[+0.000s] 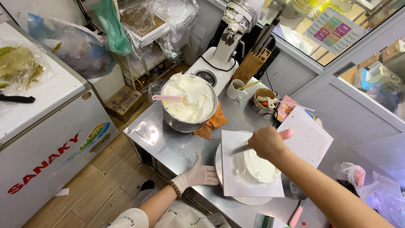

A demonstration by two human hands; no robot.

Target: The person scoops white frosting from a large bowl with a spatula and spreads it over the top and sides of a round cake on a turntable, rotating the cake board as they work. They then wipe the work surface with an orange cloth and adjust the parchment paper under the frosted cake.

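Note:
A round white cream-covered cake (258, 167) sits on a square white board (236, 185) on a turntable (249, 200). My bare right hand (266, 142) grips a palette knife (241, 148) with a pink handle, its blade resting on the cake's top left edge. My left hand (198, 174), in a white glove with a bead bracelet at the wrist, rests flat on the steel table (168, 143) touching the board's left edge. A big metal bowl (189, 102) full of white cream holds a pink spatula (166, 98) at the table's far left.
Behind the bowl stand a white stand mixer (225, 42), a wooden knife block (252, 64), a white mug (234, 89) and a small brown bowl (264, 98). An orange cloth (213, 123) lies under the bowl. A paper sheet (310, 141) lies right. A white chest freezer (46, 139) stands left.

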